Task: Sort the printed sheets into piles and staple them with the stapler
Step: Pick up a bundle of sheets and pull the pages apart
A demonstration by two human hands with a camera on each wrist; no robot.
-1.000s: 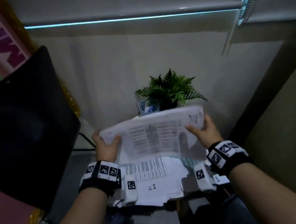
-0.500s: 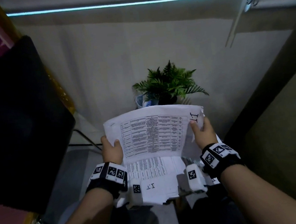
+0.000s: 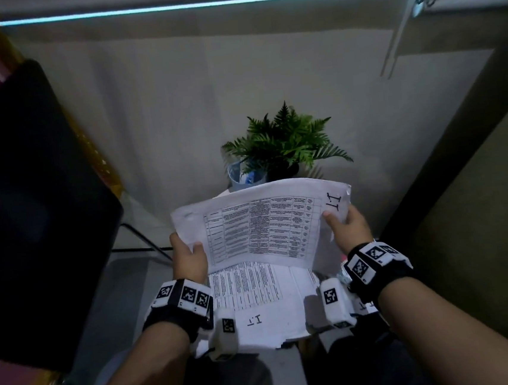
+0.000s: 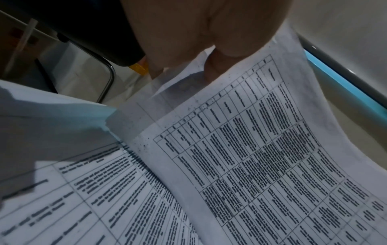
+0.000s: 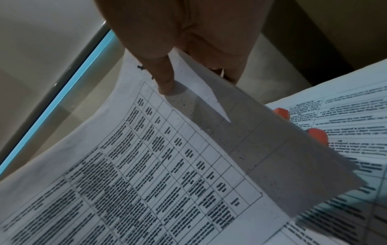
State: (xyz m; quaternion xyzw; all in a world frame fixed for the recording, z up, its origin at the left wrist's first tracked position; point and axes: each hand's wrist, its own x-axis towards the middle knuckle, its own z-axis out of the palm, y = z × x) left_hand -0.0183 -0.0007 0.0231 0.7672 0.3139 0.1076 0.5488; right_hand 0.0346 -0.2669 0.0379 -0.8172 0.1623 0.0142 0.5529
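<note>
I hold a printed sheet (image 3: 262, 225) with a table of text and a handwritten mark in its right corner, raised above a pile of sheets (image 3: 257, 303). My left hand (image 3: 189, 254) pinches its left edge, thumb on top; the same sheet (image 4: 251, 157) fills the left wrist view. My right hand (image 3: 344, 230) pinches the right edge, thumb pressed on the page (image 5: 165, 79). The pile below shows similar tables and a handwritten mark near its front edge. Something orange (image 5: 316, 134) pokes out from behind the held sheet, on the pile; I cannot tell what it is.
A potted fern (image 3: 285, 142) and a clear plastic cup (image 3: 238, 175) stand behind the sheets against the pale wall. A black chair back (image 3: 31, 213) rises on the left. A dark wall panel (image 3: 464, 203) closes the right side.
The held sheet has tipped from a curled, blurred pose to face me flat, so its table and corner mark are readable. Both hands keep their grip on its edges.
</note>
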